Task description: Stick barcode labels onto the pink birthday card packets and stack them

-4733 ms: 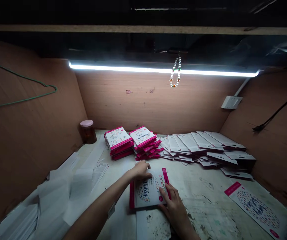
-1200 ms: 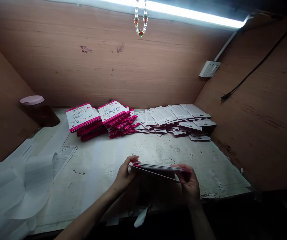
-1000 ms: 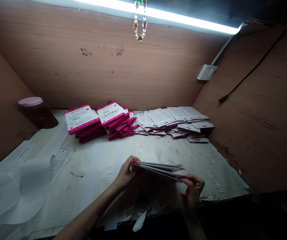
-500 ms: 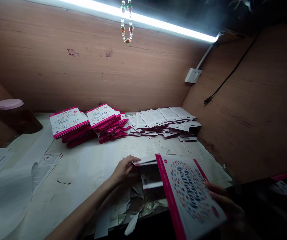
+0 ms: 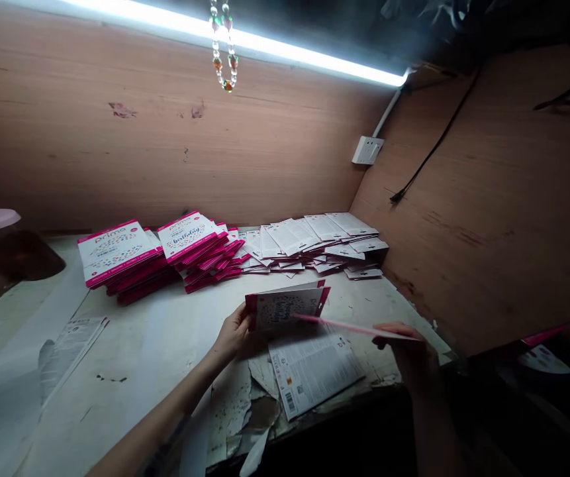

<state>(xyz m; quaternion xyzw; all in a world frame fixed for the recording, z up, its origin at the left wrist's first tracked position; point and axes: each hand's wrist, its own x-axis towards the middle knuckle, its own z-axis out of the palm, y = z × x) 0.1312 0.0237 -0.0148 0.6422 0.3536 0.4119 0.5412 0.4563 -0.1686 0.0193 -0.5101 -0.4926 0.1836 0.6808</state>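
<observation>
My left hand (image 5: 235, 331) pinches the left end of a pink-edged "birthday" packet (image 5: 285, 309) raised off the table, with its flap or a second layer standing slightly apart. To the right, my right hand (image 5: 404, 341) grips another pink-edged packet (image 5: 349, 326), seen nearly edge-on, whose left tip reaches in front of the first one. Below both, a packet with its printed back up (image 5: 314, 374) lies at the table's front edge, touched by neither hand.
Two stacks of pink and white packets (image 5: 116, 250) (image 5: 190, 235) and a spread pile, backs up (image 5: 294, 237), stand along the rear wall. A lidded jar (image 5: 11, 248) is far left, near loose papers (image 5: 73, 348). Torn paper (image 5: 237, 397) lines the front edge.
The right-hand packet has swung from face-on to nearly edge-on and moved up. The left-hand packet is now raised with its printed front showing. A back-up packet now shows below. The view has shifted right.
</observation>
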